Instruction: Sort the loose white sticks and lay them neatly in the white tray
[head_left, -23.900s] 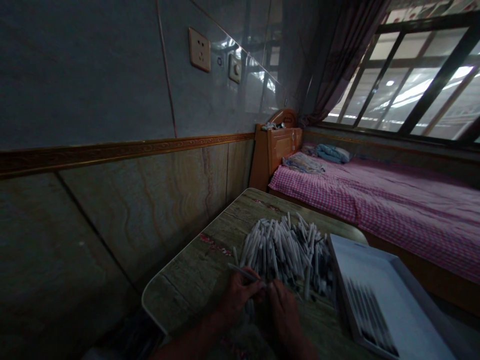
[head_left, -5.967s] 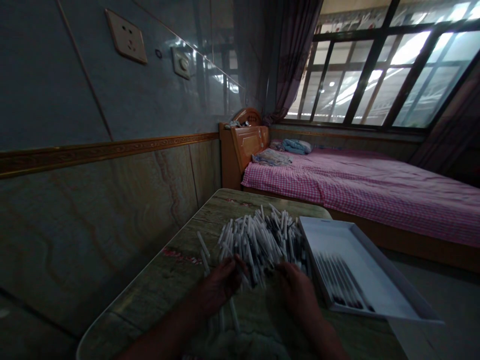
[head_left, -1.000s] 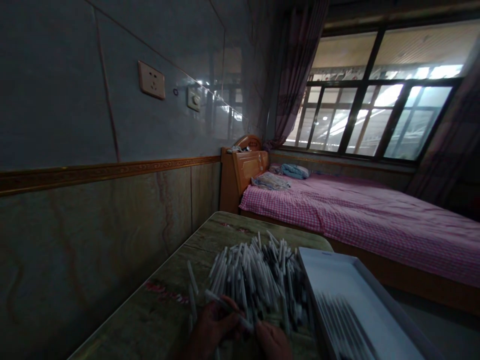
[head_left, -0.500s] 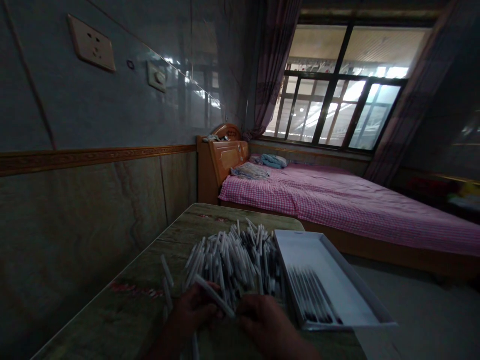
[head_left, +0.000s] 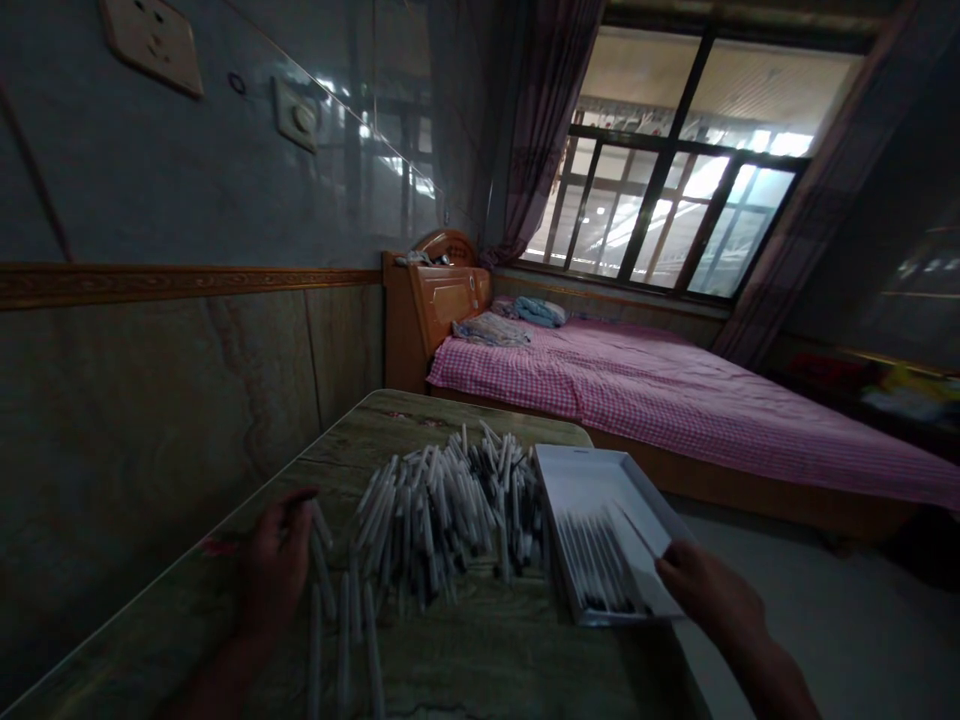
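My right hand [head_left: 694, 575] is closed on the end of a thin pen-like stick [head_left: 636, 530], held slantwise over the white tray [head_left: 664, 505]. In that tray, similar slim sticks with dark ends [head_left: 596, 560] lie side by side in a row. My left hand [head_left: 274, 555] is over the table's left side, finger and thumb apart, with nothing visible between them. Beside its fingertips lies a loose whitish tube [head_left: 322, 525]; several more loose tubes [head_left: 343, 640] lie nearer me. A large heap of whitish, pen-like tubes [head_left: 435, 510], some with dark parts, fills the middle.
The marbled table [head_left: 495, 650] has its left edge along a tiled wall [head_left: 247, 380]. Behind it stands a bed with a pink checked cover [head_left: 600, 380] and a wooden headboard [head_left: 442, 305]. The tray sits along the table's right edge, with floor [head_left: 787, 570] beyond.
My hands were together in front of the heap, with a whitish tube between them. Now they are apart: the left has moved left, the right over to the tray with a thin stick.
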